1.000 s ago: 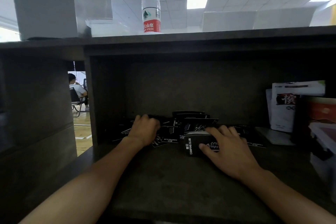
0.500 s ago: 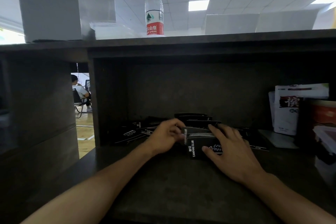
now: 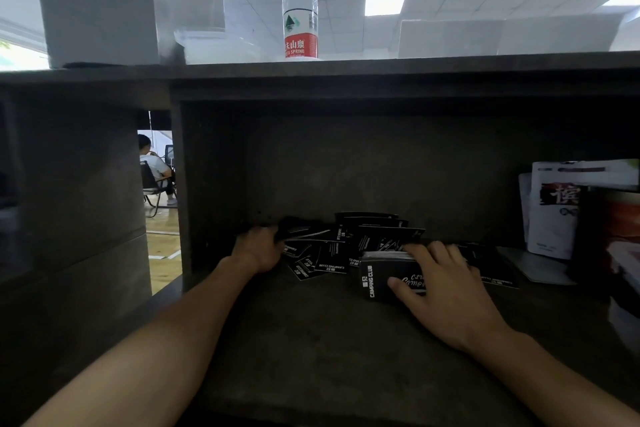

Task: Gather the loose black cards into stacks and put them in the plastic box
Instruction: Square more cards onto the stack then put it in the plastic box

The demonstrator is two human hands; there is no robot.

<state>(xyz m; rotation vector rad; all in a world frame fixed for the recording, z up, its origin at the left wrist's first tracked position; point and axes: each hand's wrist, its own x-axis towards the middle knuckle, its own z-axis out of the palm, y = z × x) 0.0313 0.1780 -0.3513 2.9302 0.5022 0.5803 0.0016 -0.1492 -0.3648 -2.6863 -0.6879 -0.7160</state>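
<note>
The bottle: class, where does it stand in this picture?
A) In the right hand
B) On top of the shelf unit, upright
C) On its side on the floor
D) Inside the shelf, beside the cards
B: the bottle stands upright on the shelf top, well above the cards in the compartment below.

Ceiling panel [image 3: 385, 4] was the brightest source; daylight glared at the upper left edge. Top of frame was washed out, bottle [image 3: 300, 7] backlit but its label legible. Shelf [image 3: 311, 340] interior was dim, its back corners near black, cards [image 3: 332, 253] low in contrast. Left hand [image 3: 258, 250] was motion-blurred. Right edge smeared and soft. Wide-angle bowing at both side edges.
</note>
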